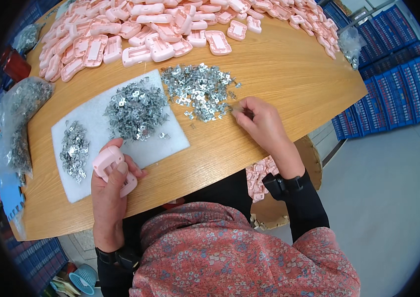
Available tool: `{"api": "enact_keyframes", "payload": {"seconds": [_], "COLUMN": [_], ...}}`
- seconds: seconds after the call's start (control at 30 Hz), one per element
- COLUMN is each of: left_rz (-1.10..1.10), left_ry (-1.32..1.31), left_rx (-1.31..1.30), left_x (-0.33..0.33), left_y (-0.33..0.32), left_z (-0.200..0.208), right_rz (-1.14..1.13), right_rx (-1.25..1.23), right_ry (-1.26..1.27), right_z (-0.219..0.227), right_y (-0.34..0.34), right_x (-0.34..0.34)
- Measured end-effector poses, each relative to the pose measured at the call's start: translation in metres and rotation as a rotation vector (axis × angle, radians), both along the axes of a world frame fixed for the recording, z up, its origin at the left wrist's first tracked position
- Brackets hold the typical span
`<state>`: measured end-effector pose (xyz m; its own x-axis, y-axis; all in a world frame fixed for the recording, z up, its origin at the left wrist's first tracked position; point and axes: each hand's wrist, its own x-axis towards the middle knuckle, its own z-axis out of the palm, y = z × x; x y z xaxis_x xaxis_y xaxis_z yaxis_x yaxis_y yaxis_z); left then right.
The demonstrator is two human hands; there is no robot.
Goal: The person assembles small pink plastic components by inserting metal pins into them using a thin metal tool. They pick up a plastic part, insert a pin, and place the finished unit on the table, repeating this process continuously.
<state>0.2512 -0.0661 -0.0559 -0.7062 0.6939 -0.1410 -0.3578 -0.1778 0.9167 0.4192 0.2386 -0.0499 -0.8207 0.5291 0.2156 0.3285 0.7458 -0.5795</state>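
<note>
My left hand (111, 185) is closed around a pink plastic casing (114, 168), held tilted above the front edge of a white foam sheet (172, 136). My right hand (262, 121) is in a pinch, its thumb and forefinger meeting at the right edge of a loose pile of small metal clips (200, 89) on the wood. What sits between those fingertips is too small to make out. On the sheet lie a taller heap of metal pieces (138, 111) and a smaller heap of metal pieces (74, 151) to its left.
A big mound of pink casings (158, 47) covers the far side of the wooden table (279, 64). Clear bags of metal parts (22, 123) lie along the left edge. Below the front edge stands a carton (311, 158) beside more pink pieces. Blue stacks (398, 89) rise at right.
</note>
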Motion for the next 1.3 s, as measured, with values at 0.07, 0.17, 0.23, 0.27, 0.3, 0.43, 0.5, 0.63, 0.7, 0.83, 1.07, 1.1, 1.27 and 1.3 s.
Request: {"api": "enact_keyframes", "payload": {"seconds": [0.07,0.17,0.23,0.27,0.3,0.43,0.5,0.63,0.7,0.83,1.07,1.1,1.27,1.3], "left_rz": [0.001,0.019,0.018,0.018,0.016,-0.001,0.009,0.014,-0.014,-0.13,-0.173,-0.163,-0.17,-0.17], "left_ry": [0.001,-0.015,-0.016,-0.016,-0.016,0.018,-0.008,-0.052,-0.098,-0.186,-0.269,-0.293,-0.321,-0.318], "left_rx": [-0.004,0.011,0.019,0.026,0.03,0.024,0.014,0.055,0.019,0.036,0.062,0.061,0.102,0.097], "left_x": [0.0,0.0,0.001,0.001,0.001,0.001,0.0,-0.001,0.0,0.008,0.009,0.009,0.004,0.003], "left_y": [0.0,0.0,0.0,0.0,0.0,0.0,0.001,-0.001,-0.001,0.017,0.015,0.013,0.003,0.002], "left_z": [0.001,0.001,0.0,0.0,0.0,-0.001,0.001,0.005,0.013,0.027,0.025,0.025,0.022,0.022], "right_rz": [-0.031,-0.086,-0.091,-0.072,-0.056,0.001,-0.042,-0.127,-0.085,0.155,0.459,0.481,0.598,0.6], "right_rx": [-0.09,-0.288,-0.331,-0.279,-0.23,0.03,-0.014,-0.404,-0.466,-0.505,-0.368,-0.341,-0.222,-0.222], "right_ry": [0.016,0.043,0.101,0.086,0.07,0.003,0.043,0.115,0.102,0.157,0.08,0.095,0.145,0.131], "right_z": [-0.002,-0.002,-0.004,-0.002,0.002,0.001,-0.004,0.007,0.016,0.038,0.056,0.056,0.052,0.053], "right_y": [0.007,0.015,0.016,0.013,0.009,0.005,0.008,0.003,-0.011,-0.06,-0.11,-0.112,-0.119,-0.12], "right_x": [-0.003,-0.002,0.003,0.004,0.004,-0.001,-0.002,-0.001,-0.004,-0.024,-0.058,-0.06,-0.073,-0.076]}}
